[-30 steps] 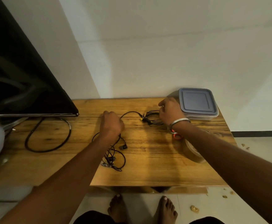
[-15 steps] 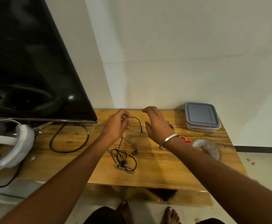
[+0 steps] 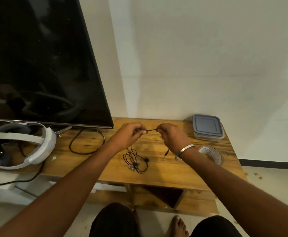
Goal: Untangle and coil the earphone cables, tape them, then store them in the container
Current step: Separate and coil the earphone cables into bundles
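Note:
A black earphone cable (image 3: 136,159) lies partly tangled on the wooden table (image 3: 158,175). One stretch of it is pulled taut between my two hands above the table. My left hand (image 3: 131,135) pinches the cable at the left end of that stretch, and my right hand (image 3: 172,135) pinches it at the right end. The cable's plug end hangs below my right wrist. A lidded grey container (image 3: 207,127) sits at the table's back right corner. A roll of clear tape (image 3: 210,153) lies in front of it.
A large black TV screen (image 3: 37,65) stands at the left, with a black power cord (image 3: 86,142) looped on the table beneath it. A white headset (image 3: 20,146) lies at far left. My knees and a bare foot show below the table's front edge.
My hands rose and came together, each now pinching the cable and stretching a short length between them. The camera view tilted up and shifted left.

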`<state>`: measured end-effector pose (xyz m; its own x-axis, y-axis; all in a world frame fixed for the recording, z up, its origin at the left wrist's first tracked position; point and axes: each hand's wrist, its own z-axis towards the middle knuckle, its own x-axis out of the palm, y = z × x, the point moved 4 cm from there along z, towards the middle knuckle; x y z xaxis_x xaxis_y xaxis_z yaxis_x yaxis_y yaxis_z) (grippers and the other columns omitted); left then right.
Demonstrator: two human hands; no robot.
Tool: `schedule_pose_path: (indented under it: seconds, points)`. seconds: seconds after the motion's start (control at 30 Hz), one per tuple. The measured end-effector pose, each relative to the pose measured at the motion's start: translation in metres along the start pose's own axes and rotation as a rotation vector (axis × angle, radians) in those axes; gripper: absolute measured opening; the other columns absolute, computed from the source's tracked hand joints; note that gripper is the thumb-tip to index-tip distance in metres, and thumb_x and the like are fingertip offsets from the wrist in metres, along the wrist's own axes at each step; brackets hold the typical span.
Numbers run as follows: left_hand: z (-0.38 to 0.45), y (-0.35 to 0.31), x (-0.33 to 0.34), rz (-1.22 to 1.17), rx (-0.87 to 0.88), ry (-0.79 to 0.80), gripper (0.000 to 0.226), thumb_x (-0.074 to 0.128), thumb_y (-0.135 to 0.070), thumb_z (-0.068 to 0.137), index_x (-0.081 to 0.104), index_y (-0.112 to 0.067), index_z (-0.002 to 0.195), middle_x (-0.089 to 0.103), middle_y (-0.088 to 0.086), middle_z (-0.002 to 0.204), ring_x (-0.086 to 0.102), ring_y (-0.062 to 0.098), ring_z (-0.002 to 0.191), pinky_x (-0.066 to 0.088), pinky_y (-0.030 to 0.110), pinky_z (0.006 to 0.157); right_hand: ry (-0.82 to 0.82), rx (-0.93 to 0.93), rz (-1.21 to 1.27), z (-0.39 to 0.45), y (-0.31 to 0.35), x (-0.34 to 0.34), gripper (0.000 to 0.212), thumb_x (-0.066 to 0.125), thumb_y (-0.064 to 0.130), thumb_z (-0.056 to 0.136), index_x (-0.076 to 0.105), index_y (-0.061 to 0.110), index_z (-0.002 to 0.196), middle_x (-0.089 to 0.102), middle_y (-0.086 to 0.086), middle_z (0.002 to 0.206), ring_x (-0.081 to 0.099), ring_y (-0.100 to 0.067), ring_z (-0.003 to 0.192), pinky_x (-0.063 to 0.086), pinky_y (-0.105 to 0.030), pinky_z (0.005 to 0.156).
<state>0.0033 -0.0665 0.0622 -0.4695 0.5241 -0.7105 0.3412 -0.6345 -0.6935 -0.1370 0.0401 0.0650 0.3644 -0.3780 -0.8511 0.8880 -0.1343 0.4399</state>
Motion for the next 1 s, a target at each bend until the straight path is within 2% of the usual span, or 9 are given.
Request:
schedule_pose_path:
  seconds: [0.17, 0.33, 0.47, 0.53, 0.67, 0.77, 0.83, 0.9, 1.0]
  points:
    - [-0.008, -0.001, -0.006, 0.066, -0.029, -0.027, 0.011, 0.061, -0.025, 0.094, 0.071, -0.02, 0.095, 0.061, -0.016, 0.081, 0.053, -0.004, 0.072, 0.039, 0.017, 0.063, -0.058, 0.151, 0.027, -0.02, -0.019, -0.013, 0.02, 0.05, 0.02, 0.095, 0.068, 0.014, 0.1, 0.07, -0.01, 0.098, 0.064, -0.029, 0.089, 0.05, -0.035, 0.075]
    - [-0.01, -0.013, -0.001, 0.115, -0.002, -0.014, 0.015, 0.062, -0.027, 0.093, 0.072, -0.016, 0.096, 0.067, -0.006, 0.089, 0.059, 0.005, 0.082, 0.039, 0.011, 0.068, 0.028, 0.214, -0.081, -0.044, -0.023, -0.008, 0.022, 0.048, 0.02, 0.096, 0.065, 0.011, 0.107, 0.069, -0.013, 0.101, 0.063, -0.034, 0.09, 0.05, -0.038, 0.07]
    - [-0.007, -0.02, 0.006, 0.096, 0.004, -0.014, 0.015, 0.065, -0.025, 0.091, 0.073, -0.014, 0.096, 0.071, -0.001, 0.093, 0.064, 0.012, 0.089, 0.052, 0.029, 0.082, 0.113, 0.192, -0.032, -0.045, -0.02, 0.002, 0.019, 0.051, 0.016, 0.092, 0.061, 0.01, 0.107, 0.066, -0.012, 0.107, 0.061, -0.032, 0.098, 0.05, -0.038, 0.08]
    - [-0.004, -0.025, 0.01, 0.084, 0.014, 0.009, 0.014, 0.065, -0.026, 0.091, 0.073, -0.015, 0.097, 0.071, -0.002, 0.095, 0.064, 0.011, 0.091, 0.054, 0.032, 0.086, 0.122, 0.151, 0.064, -0.041, -0.012, 0.007, 0.029, 0.056, 0.016, 0.089, 0.054, 0.009, 0.118, 0.063, -0.012, 0.114, 0.06, -0.029, 0.106, 0.05, -0.04, 0.088]
    - [0.0, -0.035, 0.01, 0.079, 0.039, 0.051, 0.014, 0.065, -0.026, 0.091, 0.074, -0.017, 0.096, 0.072, -0.004, 0.094, 0.064, 0.009, 0.089, 0.053, 0.032, 0.083, 0.032, 0.198, 0.212, -0.031, 0.003, 0.011, 0.072, 0.064, 0.02, 0.086, 0.024, 0.007, 0.145, 0.04, -0.016, 0.142, 0.043, -0.028, 0.13, 0.041, -0.042, 0.104]
    - [0.001, -0.038, 0.006, 0.107, 0.037, 0.082, 0.015, 0.065, -0.028, 0.091, 0.075, -0.02, 0.098, 0.073, -0.006, 0.095, 0.064, 0.006, 0.089, 0.052, 0.03, 0.083, -0.084, 0.112, 0.09, -0.026, 0.012, 0.007, 0.078, 0.067, 0.022, 0.082, 0.024, 0.009, 0.145, 0.03, -0.015, 0.145, 0.031, -0.031, 0.135, 0.033, -0.042, 0.11]
    - [0.001, -0.037, 0.003, 0.127, 0.039, 0.087, 0.015, 0.065, -0.028, 0.09, 0.075, -0.02, 0.098, 0.073, -0.006, 0.094, 0.064, 0.005, 0.088, 0.052, 0.03, 0.082, -0.05, 0.051, 0.051, -0.024, 0.017, 0.007, 0.059, 0.063, 0.022, 0.085, 0.039, 0.014, 0.139, 0.044, -0.011, 0.138, 0.041, -0.029, 0.129, 0.036, -0.043, 0.107]
    - [0.0, -0.038, 0.002, 0.131, 0.04, 0.092, 0.014, 0.065, -0.026, 0.091, 0.075, -0.018, 0.096, 0.072, -0.006, 0.091, 0.063, 0.005, 0.084, 0.052, 0.03, 0.078, 0.024, 0.051, 0.107, -0.024, 0.019, 0.007, 0.035, 0.054, 0.021, 0.092, 0.053, 0.017, 0.126, 0.066, -0.007, 0.112, 0.061, -0.025, 0.106, 0.046, -0.043, 0.096]
    - [-0.001, -0.038, 0.004, 0.117, 0.037, 0.111, 0.016, 0.064, -0.028, 0.092, 0.075, -0.019, 0.098, 0.069, -0.01, 0.088, 0.059, -0.003, 0.08, 0.046, 0.021, 0.07, 0.05, 0.098, 0.211, -0.028, 0.018, 0.002, 0.024, 0.049, 0.02, 0.096, 0.064, 0.015, 0.113, 0.071, -0.008, 0.082, 0.067, -0.022, 0.078, 0.053, -0.034, 0.075]
